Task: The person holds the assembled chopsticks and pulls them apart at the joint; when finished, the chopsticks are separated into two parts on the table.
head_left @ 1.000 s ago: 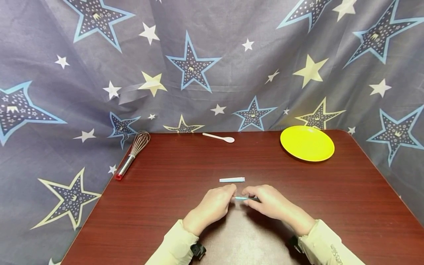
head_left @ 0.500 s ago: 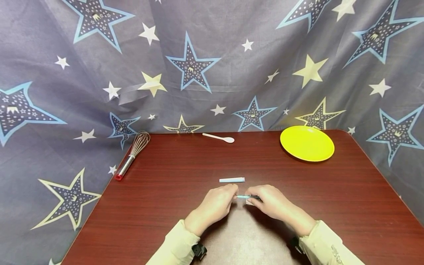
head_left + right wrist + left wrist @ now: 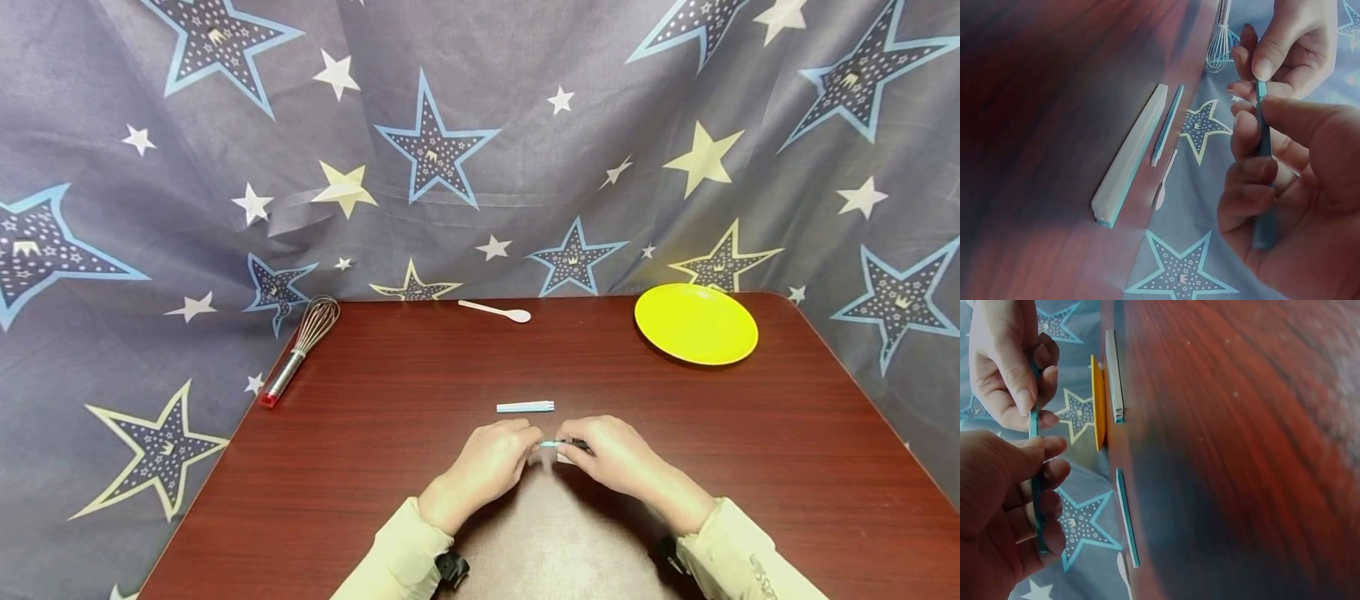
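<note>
My left hand [image 3: 483,458] and my right hand [image 3: 611,452] meet at the front middle of the table. Each pinches a slim teal stick [image 3: 550,444] between thumb and fingers, and only a short stretch shows between the fingertips. In the right wrist view its thicker, darker part [image 3: 1264,231] runs along the right palm. Whether it is one piece or two joined ones I cannot tell. Under the right fingers lies a long white-and-teal case-like piece [image 3: 1129,156], mostly hidden in the head view. Just beyond the hands lies a narrower white-and-blue piece [image 3: 525,407].
A white spoon [image 3: 495,312] lies at the table's back edge. The whisk [image 3: 302,350] with a red-tipped handle sits along the left edge, and a yellow plate [image 3: 696,325] at the back right. Behind the table [image 3: 405,367] hangs a star-patterned cloth [image 3: 495,167].
The right fingers have drawn together on the stick. My left hand has moved slightly right, so less of the stick shows between the hands. The white piece below the right fingers has come into sight.
</note>
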The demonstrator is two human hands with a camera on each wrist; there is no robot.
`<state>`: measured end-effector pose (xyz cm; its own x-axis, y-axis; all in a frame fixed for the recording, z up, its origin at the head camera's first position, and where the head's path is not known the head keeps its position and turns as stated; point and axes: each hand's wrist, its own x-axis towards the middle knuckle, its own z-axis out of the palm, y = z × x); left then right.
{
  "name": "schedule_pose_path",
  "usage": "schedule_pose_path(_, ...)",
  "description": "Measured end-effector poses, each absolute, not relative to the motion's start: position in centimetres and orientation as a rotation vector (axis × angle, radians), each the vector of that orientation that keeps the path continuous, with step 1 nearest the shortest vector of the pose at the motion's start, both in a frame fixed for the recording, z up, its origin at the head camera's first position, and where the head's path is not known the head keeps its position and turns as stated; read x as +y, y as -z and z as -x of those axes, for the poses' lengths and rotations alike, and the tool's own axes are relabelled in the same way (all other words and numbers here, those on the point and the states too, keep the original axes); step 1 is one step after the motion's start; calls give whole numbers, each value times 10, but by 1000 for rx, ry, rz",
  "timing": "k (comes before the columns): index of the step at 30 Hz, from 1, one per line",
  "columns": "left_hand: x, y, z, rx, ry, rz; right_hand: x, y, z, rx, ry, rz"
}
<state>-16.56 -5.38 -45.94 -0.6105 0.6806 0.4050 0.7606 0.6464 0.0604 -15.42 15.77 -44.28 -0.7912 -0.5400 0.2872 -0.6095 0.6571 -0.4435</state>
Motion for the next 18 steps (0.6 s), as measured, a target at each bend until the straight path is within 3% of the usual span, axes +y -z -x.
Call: schedule_pose_path(18, -56, 454, 165, -2660, 504, 1195, 158, 445, 158, -2659, -882, -1145)
